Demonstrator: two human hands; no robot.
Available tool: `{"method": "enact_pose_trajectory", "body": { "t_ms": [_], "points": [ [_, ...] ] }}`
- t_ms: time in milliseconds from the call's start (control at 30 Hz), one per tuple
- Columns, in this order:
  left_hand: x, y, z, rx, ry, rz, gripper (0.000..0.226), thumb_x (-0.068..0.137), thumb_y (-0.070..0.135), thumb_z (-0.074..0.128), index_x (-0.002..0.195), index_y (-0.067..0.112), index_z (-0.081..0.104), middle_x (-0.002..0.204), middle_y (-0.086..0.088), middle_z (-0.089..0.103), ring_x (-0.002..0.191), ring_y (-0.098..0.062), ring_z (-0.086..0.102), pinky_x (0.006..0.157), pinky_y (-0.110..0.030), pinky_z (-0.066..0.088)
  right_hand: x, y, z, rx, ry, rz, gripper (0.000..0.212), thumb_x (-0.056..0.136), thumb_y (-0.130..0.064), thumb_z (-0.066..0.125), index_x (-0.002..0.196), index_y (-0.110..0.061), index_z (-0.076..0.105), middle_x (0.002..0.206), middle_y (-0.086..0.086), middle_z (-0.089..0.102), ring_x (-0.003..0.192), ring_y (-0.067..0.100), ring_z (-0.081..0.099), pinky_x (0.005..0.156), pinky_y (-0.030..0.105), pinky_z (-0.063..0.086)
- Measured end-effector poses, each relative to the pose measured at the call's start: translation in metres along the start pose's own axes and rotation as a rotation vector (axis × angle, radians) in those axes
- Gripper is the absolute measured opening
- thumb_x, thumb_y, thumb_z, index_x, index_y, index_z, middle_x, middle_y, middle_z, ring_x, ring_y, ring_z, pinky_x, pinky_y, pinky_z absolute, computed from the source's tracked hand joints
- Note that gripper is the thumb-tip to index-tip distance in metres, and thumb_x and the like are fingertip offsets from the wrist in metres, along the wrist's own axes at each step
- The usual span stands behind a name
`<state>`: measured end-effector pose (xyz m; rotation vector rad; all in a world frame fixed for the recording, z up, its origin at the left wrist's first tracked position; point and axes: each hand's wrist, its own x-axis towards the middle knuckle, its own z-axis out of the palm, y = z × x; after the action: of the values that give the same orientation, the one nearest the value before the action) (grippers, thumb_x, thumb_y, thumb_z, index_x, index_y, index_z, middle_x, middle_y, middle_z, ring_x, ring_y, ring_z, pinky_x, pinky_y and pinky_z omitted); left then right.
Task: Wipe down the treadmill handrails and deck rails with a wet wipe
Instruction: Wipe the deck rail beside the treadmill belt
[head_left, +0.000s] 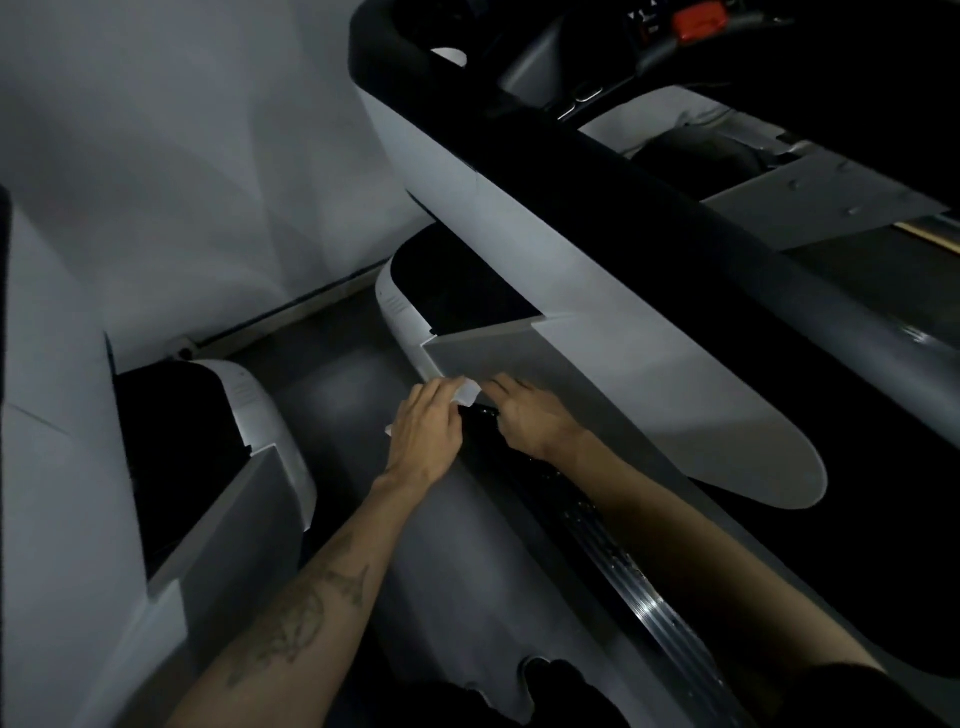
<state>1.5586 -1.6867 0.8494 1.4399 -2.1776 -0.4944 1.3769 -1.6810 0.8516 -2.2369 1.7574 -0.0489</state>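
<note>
My left hand grips a white wet wipe at the front end of the treadmill's left deck rail, a dark ribbed strip that runs back toward me. A corner of the wipe sticks out under the heel of that hand. My right hand rests on the rail just right of the wipe, fingers reaching toward the grey motor cover; whether it touches the wipe is unclear. Above both hands the long handrail, black on top and white on its side, slants across the view.
A second treadmill stands to the left, with a strip of grey floor between the two machines. A white wall closes the front. The console with a red stop clip is at the top right. The room is dim.
</note>
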Motion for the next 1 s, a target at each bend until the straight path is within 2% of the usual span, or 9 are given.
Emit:
{"method": "enact_pose_trajectory", "body": {
  "t_ms": [67, 333, 433, 500, 567, 633, 767, 867, 1000],
  "points": [
    [-0.002, -0.004, 0.009, -0.001, -0.012, -0.008, 0.045, 0.1, 0.0, 0.05, 0.144, 0.008, 0.056, 0.137, -0.008, 0.061, 0.119, -0.03, 0.054, 0.105, -0.043, 0.041, -0.01, 0.004, 0.014, 0.059, 0.011, 0.046, 0.06, 0.1, -0.01, 0.052, 0.157, -0.012, 0.033, 0.148, 0.011, 0.044, 0.119, 0.034, 0.056, 0.091, 0.047, 0.053],
    [0.005, -0.024, 0.08, -0.002, -0.066, -0.024, 0.047, 0.099, -0.001, 0.05, 0.144, 0.009, 0.056, 0.137, -0.008, 0.062, 0.117, -0.029, 0.055, 0.104, -0.041, 0.04, 0.003, 0.049, 0.081, 0.109, -0.032, 0.141, 0.069, 0.1, -0.021, 0.054, 0.161, -0.016, 0.023, 0.16, 0.01, 0.032, 0.137, 0.032, 0.045, 0.107, 0.043, 0.041],
    [0.009, -0.05, 0.12, -0.019, -0.077, -0.052, 0.045, 0.098, -0.002, 0.051, 0.141, 0.007, 0.059, 0.136, -0.01, 0.063, 0.117, -0.032, 0.056, 0.103, -0.043, 0.041, 0.016, 0.067, 0.117, 0.094, 0.086, 0.099, 0.057, 0.096, -0.018, 0.05, 0.152, -0.007, 0.046, 0.151, 0.017, 0.05, 0.127, 0.037, 0.059, 0.102, 0.044, 0.051],
    [0.011, -0.072, 0.148, -0.034, -0.092, -0.067, 0.044, 0.098, -0.003, 0.052, 0.14, 0.005, 0.06, 0.135, -0.013, 0.063, 0.117, -0.034, 0.057, 0.103, -0.046, 0.042, 0.025, 0.081, 0.149, 0.11, 0.123, 0.069, 0.051, 0.095, -0.017, 0.049, 0.142, 0.003, 0.055, 0.144, 0.026, 0.055, 0.123, 0.041, 0.062, 0.101, 0.046, 0.053],
    [0.015, -0.099, 0.18, -0.057, -0.094, -0.062, 0.042, 0.097, -0.004, 0.054, 0.138, 0.003, 0.061, 0.134, -0.015, 0.064, 0.116, -0.037, 0.058, 0.102, -0.048, 0.043, 0.038, 0.095, 0.185, 0.101, 0.059, 0.056, 0.056, 0.101, -0.014, 0.051, 0.154, 0.001, 0.038, 0.158, 0.023, 0.038, 0.143, 0.039, 0.043, 0.117, 0.046, 0.036],
    [0.026, -0.13, 0.214, -0.078, -0.095, -0.053, 0.041, 0.097, -0.005, 0.056, 0.137, 0.001, 0.061, 0.133, -0.018, 0.063, 0.116, -0.039, 0.059, 0.102, -0.05, 0.044, 0.061, 0.111, 0.221, 0.108, 0.038, 0.089, 0.061, 0.103, -0.015, 0.052, 0.158, -0.004, 0.03, 0.164, 0.018, 0.03, 0.15, 0.034, 0.032, 0.121, 0.043, 0.028],
    [0.057, -0.203, 0.293, -0.063, -0.108, -0.027, 0.041, 0.1, 0.001, 0.053, 0.141, 0.001, 0.058, 0.14, -0.016, 0.059, 0.123, -0.036, 0.056, 0.107, -0.047, 0.041, 0.116, 0.144, 0.295, 0.055, 0.118, 0.103, 0.056, 0.103, -0.017, 0.051, 0.156, -0.003, 0.038, 0.162, 0.017, 0.036, 0.147, 0.032, 0.038, 0.121, 0.042, 0.033],
    [0.083, -0.253, 0.358, -0.05, -0.108, -0.009, 0.042, 0.101, 0.002, 0.052, 0.143, 0.004, 0.057, 0.143, -0.013, 0.057, 0.126, -0.033, 0.054, 0.108, -0.043, 0.04, 0.158, 0.175, 0.35, 0.124, 0.129, 0.198, 0.062, 0.1, -0.021, 0.054, 0.158, -0.011, 0.035, 0.164, 0.008, 0.033, 0.149, 0.026, 0.033, 0.122, 0.038, 0.028],
    [0.111, -0.307, 0.443, -0.033, -0.101, -0.006, 0.042, 0.103, 0.008, 0.05, 0.145, 0.009, 0.056, 0.143, -0.009, 0.057, 0.123, -0.03, 0.053, 0.107, -0.043, 0.041, 0.197, 0.205, 0.422, 0.056, 0.188, 0.208, 0.061, 0.101, -0.023, 0.054, 0.158, -0.013, 0.036, 0.164, 0.007, 0.032, 0.151, 0.026, 0.03, 0.124, 0.04, 0.027]
  ]
}}
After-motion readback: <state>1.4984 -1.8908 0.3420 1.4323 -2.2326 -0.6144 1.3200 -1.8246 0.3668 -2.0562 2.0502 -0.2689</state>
